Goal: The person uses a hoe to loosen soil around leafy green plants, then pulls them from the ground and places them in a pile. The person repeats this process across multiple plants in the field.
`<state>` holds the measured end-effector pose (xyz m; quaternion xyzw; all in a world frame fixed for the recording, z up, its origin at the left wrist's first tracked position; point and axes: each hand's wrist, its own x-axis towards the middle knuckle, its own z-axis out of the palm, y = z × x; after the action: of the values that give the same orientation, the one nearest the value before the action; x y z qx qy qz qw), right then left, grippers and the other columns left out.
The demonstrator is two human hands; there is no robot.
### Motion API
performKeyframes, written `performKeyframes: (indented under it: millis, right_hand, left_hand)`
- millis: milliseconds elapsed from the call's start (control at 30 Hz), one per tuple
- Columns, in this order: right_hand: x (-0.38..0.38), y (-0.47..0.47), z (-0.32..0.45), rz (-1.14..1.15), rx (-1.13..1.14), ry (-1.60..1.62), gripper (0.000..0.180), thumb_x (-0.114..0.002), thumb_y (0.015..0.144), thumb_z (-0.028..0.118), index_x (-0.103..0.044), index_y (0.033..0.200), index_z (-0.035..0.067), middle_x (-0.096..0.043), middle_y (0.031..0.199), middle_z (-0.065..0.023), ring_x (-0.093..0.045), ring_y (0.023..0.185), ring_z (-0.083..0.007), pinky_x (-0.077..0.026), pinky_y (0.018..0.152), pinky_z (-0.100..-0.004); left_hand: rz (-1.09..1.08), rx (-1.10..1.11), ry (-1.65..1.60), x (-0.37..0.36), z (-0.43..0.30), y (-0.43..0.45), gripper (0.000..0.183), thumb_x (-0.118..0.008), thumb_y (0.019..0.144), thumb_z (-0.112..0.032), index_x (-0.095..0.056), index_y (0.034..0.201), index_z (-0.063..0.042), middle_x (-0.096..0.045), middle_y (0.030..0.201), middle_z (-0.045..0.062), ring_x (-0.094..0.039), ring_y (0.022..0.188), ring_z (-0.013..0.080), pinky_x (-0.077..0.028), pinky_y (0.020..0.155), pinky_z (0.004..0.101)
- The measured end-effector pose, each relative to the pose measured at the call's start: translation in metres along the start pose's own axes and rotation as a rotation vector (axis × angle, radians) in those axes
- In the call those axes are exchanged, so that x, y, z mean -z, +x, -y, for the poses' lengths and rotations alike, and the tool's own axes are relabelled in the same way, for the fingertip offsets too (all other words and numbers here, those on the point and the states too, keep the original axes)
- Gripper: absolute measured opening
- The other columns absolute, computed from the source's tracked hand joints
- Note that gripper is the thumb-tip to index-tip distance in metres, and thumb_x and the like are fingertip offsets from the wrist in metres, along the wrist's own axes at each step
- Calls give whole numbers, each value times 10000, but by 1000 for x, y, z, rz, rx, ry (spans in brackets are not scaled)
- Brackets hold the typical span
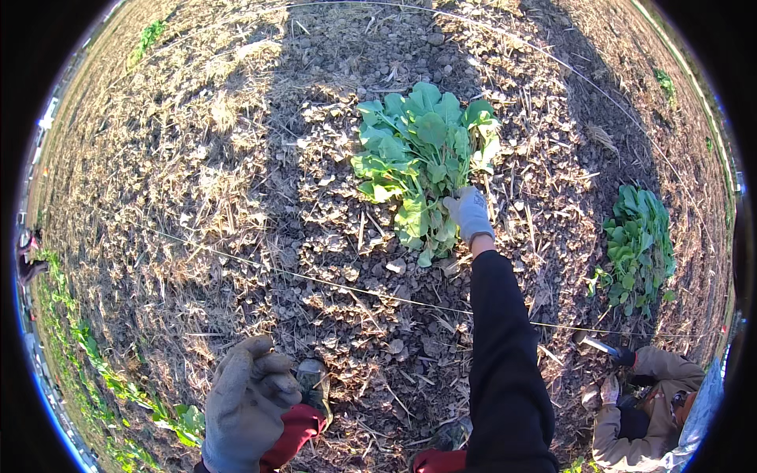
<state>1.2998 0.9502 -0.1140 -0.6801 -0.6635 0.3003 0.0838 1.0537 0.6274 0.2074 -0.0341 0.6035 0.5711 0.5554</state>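
Observation:
A pile of broad-leaved green seedlings (423, 148) lies on straw-strewn soil before me. My right hand (471, 214), in a pale grey work glove, reaches to its lower right side. Its fingers close around stems there, and the leaves partly hide the fingertips. My left hand (245, 402), in a soiled grey glove, is raised at the lower left, above my knee. Its fingers are curled, and the palm is turned too far to see whether anything is in it.
A string (355, 288) crosses the soil under my right arm; another line (532, 44) curves farther ahead. At right lies a second seedling bundle (641, 248). Below it, a crouching person (650, 408) holds a hand tool (597, 343). Planted greens (112, 378) run along the left.

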Motion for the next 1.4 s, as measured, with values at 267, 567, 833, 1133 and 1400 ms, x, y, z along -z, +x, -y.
performKeyframes:
  millis: [267,567,833,1133,1400]
  right_hand:
    - [78,12,19,-64,105,-250,333,-581,857,335,-696,1006,60,-692,983,-210,-661,932,-376,-515,849,-438]
    - [254,7,-15,121,333,56,183,-542,932,173,-656,921,30,-696,828,-99,-667,748,-238,-520,653,-312]
    - [337,-128,-37,52,300,878,291,-521,985,262,-633,884,13,-587,688,17,-489,537,-29,-418,472,-185]
    - [242,-297,-138,66,192,936,278,-537,990,257,-657,925,16,-617,713,-2,-520,628,-69,-432,566,-247]
    - [134,-399,-246,-13,-465,1239,232,-577,965,245,-650,1010,29,-601,704,8,-513,602,-54,-418,547,-215]
  left_hand:
    - [136,-185,-20,-14,-1,-22,341,-483,1016,-323,-565,1230,-70,-652,975,52,-604,796,162,-504,702,313]
    - [485,-67,137,-69,34,-30,345,-534,995,-268,-564,1213,-2,-664,1013,111,-655,844,181,-553,769,327]
    - [778,96,499,-140,100,-12,362,-496,1008,-278,-552,1239,-4,-660,1041,102,-630,842,139,-533,768,281]
    - [1040,551,145,-228,278,15,494,-462,1013,-440,-502,1346,-77,-614,1122,0,-524,771,97,-482,723,271]
    - [1067,274,813,-191,379,44,318,-512,1019,-294,-640,1123,-23,-632,937,26,-587,814,103,-489,727,247]
